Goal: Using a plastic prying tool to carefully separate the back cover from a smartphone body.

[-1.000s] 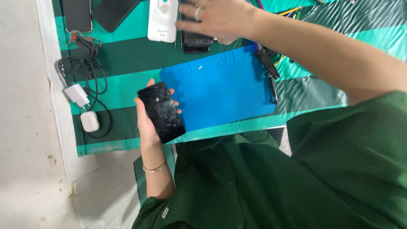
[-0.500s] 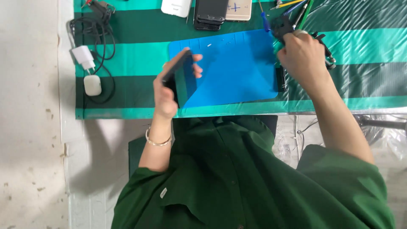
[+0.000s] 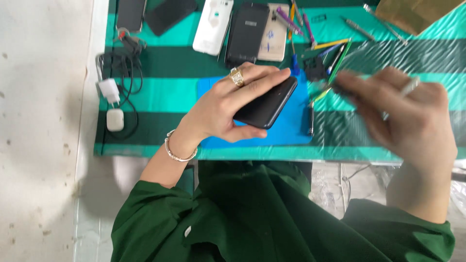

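Right now a black phone (image 3: pixel 266 103) is lying tilted in the left hand (image 3: pixel 228 104), fingers wrapping over its back and thumb underneath, hovering above the blue mat (image 3: pixel 291 131) on the bench (image 3: pixel 160 97). Off to the side, the right hand (image 3: pixel 403 111) is showing blurred, pinching a thin metal tool (image 3: pixel 409 87) between its fingers. Beyond the mat, a white phone (image 3: pixel 212 26) and two more phones are lying in a row beside scattered screwdrivers (image 3: pixel 335 53). A white charger (image 3: pixel 109 90) with cable is sitting near the bench's left edge.
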